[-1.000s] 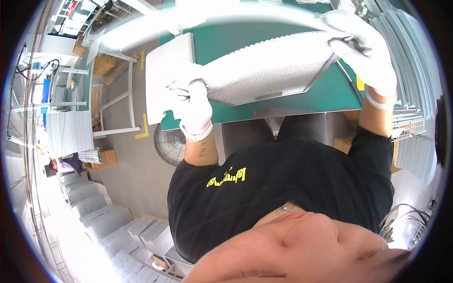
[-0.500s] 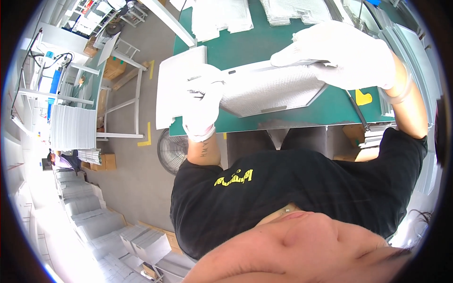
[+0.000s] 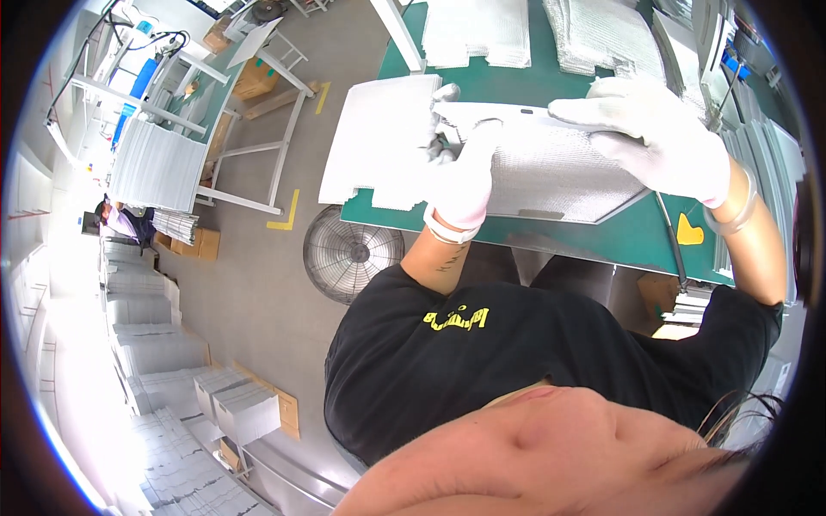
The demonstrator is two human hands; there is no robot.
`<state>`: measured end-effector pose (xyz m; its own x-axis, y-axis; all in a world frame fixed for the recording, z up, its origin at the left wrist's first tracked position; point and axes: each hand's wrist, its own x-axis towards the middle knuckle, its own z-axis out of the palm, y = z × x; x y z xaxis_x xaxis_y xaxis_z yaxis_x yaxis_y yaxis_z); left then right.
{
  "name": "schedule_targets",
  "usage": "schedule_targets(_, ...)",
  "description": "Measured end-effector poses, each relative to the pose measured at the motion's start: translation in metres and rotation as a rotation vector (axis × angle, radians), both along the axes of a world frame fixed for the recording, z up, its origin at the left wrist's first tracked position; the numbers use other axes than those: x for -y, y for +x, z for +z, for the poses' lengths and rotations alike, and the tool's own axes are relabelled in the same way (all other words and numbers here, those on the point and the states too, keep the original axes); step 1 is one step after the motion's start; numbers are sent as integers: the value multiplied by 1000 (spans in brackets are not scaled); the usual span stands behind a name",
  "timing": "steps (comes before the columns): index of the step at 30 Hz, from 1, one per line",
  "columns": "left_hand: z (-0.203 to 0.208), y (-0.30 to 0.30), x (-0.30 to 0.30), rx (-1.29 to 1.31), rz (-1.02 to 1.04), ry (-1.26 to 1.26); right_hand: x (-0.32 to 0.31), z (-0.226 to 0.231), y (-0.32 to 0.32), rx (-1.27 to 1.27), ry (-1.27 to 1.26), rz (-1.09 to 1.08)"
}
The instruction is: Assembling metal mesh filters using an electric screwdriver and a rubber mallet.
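Now the hands are closer together than a second ago, and the silvery mesh panel [image 3: 564,176] spans a shorter gap between them. The right hand [image 3: 654,142] pinches its upper right edge, fingers laid straight along it; the left hand [image 3: 460,159] covers its left end, fingers loosely curled, and whether they grip I can't tell. Just left of that hand sits a white sheet stack [image 3: 379,138], reaching past the table [image 3: 404,230] edge, so it's tight there. Green surface shows beyond both hands and nearer the body; below the right hand, a yellow piece [image 3: 689,230] lies beside a black-handled tool [image 3: 675,249].
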<state>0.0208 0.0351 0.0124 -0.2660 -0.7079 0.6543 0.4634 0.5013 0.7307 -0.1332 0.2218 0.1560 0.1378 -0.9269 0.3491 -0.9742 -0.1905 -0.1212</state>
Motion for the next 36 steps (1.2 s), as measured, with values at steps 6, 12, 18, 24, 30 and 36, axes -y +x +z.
schedule_targets(6,2,0,7,-13,24,-96,6,-9,-9,-11,-115,82)
schedule_targets(12,-10,0,12,44,217,-78,9,-9,-8,46,-96,110)
schedule_targets(18,14,1,1,-236,-15,22,6,0,2,17,60,-8)
schedule_targets(24,5,6,23,1,-56,-298,-4,-7,7,-148,-137,16)
schedule_targets(30,-14,6,39,138,127,-387,-71,-40,-31,443,-821,-214)
schedule_targets(36,0,-17,45,114,24,-240,-204,-272,-69,136,46,-1259)
